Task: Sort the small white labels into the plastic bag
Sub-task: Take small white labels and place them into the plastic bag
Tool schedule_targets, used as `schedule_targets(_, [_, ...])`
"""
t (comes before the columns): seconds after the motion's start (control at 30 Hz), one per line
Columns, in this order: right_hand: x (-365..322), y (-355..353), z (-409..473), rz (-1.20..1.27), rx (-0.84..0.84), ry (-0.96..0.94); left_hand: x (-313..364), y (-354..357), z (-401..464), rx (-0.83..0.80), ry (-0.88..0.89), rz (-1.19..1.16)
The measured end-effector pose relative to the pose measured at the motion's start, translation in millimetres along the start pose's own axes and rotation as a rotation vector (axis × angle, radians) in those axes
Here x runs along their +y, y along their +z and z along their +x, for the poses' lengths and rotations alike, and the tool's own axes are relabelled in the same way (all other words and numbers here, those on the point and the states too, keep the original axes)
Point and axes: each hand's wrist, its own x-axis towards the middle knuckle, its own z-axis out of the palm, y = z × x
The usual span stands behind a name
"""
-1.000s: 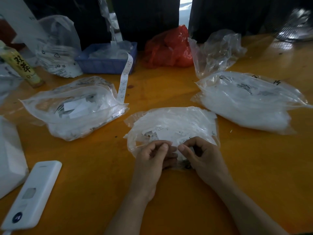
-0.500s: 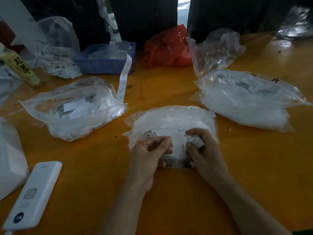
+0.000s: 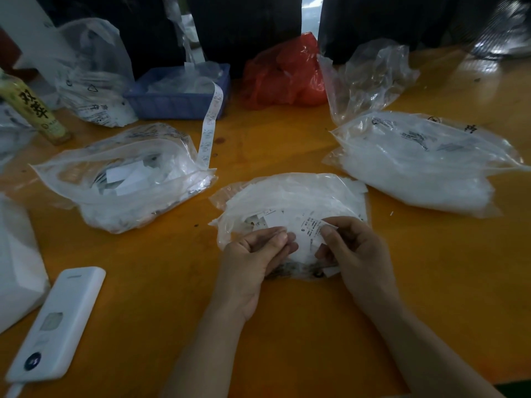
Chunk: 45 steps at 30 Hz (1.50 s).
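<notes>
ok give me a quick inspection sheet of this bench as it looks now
surface: orange table, glossy, a few specks near the bags
job's things: white labels held over the middle plastic bag, which lies flat in front of the person
clutter: bag of labels left, fuller bag right, red bag, blue tray with a label strip hanging out, bottle, white device
grippers: left hand and right hand both pinch the labels
cables: white lead at the device's near end, mostly cut off
surroundings: dark, dim background
</notes>
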Motion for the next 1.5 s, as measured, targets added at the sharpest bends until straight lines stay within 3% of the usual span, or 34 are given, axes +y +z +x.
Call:
schedule_targets(0.67, [5.0,0.1,-0.7,-0.057,-0.013,-0.007,-2.6,-0.4,1.2,-0.014,-0.006,-0.056])
schedule_targets(1.17, [7.0,-1.6,-1.5,-0.227,-0.109,-0.067,-5.4,1.6,0.3,-0.037,0.066,0.191])
schedule_targets(1.33, [4.3,0.3,0.0,-0.067,-0.028,-0.025,-6.7,6.2,-1.6,0.013,0.111,0.204])
schedule_targets(1.5, [4.5,-0.6,-2.3,-0.242,-0.090,-0.068,-9.3,9.4,-2.3,0.013,0.130,0.293])
